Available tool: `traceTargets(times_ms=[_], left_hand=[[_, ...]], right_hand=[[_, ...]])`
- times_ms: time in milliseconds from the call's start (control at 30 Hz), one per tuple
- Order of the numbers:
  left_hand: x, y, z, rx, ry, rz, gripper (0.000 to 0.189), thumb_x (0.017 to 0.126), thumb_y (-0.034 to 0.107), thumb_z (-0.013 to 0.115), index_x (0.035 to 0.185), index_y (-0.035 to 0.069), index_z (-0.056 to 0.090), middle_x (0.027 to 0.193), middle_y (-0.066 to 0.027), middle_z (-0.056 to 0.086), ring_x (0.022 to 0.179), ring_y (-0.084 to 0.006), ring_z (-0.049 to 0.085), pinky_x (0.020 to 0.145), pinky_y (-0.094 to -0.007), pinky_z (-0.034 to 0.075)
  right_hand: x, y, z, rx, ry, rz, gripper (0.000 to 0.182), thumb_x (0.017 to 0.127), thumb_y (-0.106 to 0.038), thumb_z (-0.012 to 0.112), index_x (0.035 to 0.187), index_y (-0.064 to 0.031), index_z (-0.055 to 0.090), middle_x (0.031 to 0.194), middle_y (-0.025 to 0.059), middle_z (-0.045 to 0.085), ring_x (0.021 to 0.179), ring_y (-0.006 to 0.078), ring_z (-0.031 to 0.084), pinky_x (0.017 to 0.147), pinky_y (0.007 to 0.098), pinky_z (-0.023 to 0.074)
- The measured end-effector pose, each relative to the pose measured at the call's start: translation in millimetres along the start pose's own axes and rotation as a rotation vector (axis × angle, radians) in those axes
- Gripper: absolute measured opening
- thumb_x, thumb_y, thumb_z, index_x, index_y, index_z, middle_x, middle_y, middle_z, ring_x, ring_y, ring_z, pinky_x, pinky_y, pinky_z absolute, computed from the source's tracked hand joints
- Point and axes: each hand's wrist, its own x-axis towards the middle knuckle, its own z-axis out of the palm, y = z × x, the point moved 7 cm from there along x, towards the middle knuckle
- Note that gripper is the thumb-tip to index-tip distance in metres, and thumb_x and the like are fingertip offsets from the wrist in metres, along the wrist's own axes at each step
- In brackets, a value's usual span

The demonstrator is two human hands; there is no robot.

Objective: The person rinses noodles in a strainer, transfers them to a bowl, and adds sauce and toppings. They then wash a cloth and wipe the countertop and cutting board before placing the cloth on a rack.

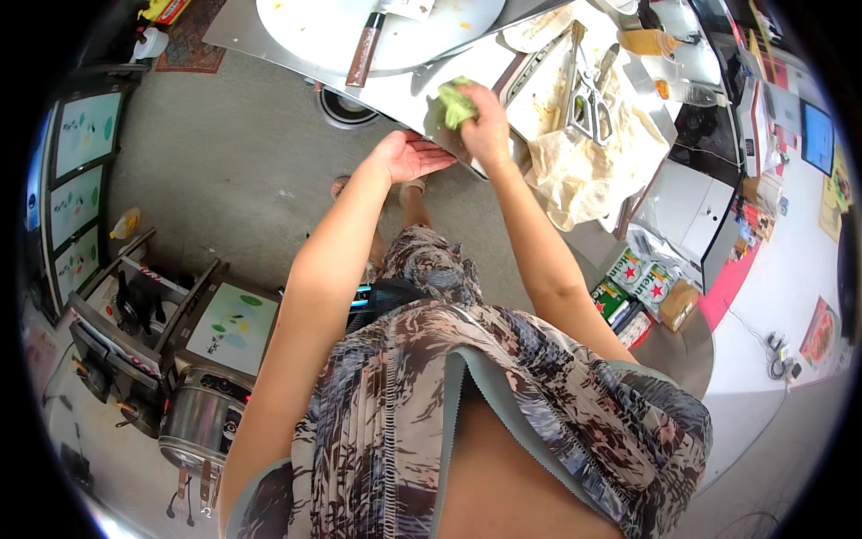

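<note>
My right hand (486,124) grips a crumpled light-green cloth (456,102) on the metal tabletop (431,77), close to its front edge. Just below that edge, my left hand (414,156) is held palm up and slightly cupped, with nothing in it. Beyond the hands, a cleaver with a brown handle (364,54) lies on a round white cutting board (303,40) dotted with food bits. To the right of the green cloth, metal kitchen scissors (590,111) rest on a stained beige cloth (572,178) beside several long-handled tools.
Bottles, one with orange-yellow contents (643,42), stand at the table's far right. Lower right, green Heineken packs (633,279) sit on a metal surface. A large steel pot (195,411) stands at lower left. A round dark-rimmed object (347,109) is under the table edge.
</note>
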Motion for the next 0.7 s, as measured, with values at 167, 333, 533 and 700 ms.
traceTargets(times_ms=[167,333,533,700], left_hand=[[-8.1,10.4,-10.0,0.121,0.097,0.051,0.038,0.102,0.027,0.028,0.128,0.008,0.048,0.125,-0.0132,0.056,0.111,-0.0256,0.060,0.098,-0.0444,0.050],[-11.5,2.2,-1.2,0.117,0.160,0.075,0.043,0.101,0.028,0.032,0.128,-0.001,0.047,0.129,-0.0218,0.051,0.119,-0.0329,0.053,0.108,-0.0486,0.040],[27.5,-8.0,-27.3,-0.046,-0.028,-0.072,0.046,0.100,0.028,0.039,0.125,-0.009,0.046,0.122,-0.0311,0.053,0.115,-0.0446,0.052,0.101,-0.0542,0.043],[21.3,43.6,-60.7,0.032,-0.125,0.048,0.029,0.100,0.026,0.039,0.107,0.006,0.058,0.104,-0.0106,0.065,0.091,-0.0209,0.066,0.081,-0.0360,0.056]], right_hand=[[-39.2,-40.9,45.1,0.139,-0.234,-0.031,0.037,0.072,0.009,0.057,0.104,-0.0073,0.064,0.122,0.0147,0.059,0.112,0.0336,0.057,0.095,0.0371,0.0460],[-52.8,-42.2,-7.6,0.073,0.083,0.087,0.039,0.073,0.010,0.056,0.109,-0.0040,0.059,0.111,0.0136,0.062,0.105,0.0307,0.058,0.093,0.0380,0.0460],[-93.7,2.0,-15.8,-0.038,0.416,0.330,0.039,0.074,0.012,0.046,0.110,0.0005,0.057,0.104,0.0148,0.060,0.102,0.0315,0.058,0.093,0.0370,0.0443],[-49.8,-78.0,76.0,0.107,0.093,0.111,0.040,0.072,0.014,0.049,0.107,-0.0021,0.059,0.112,0.0172,0.061,0.104,0.0345,0.058,0.094,0.0368,0.0436]])
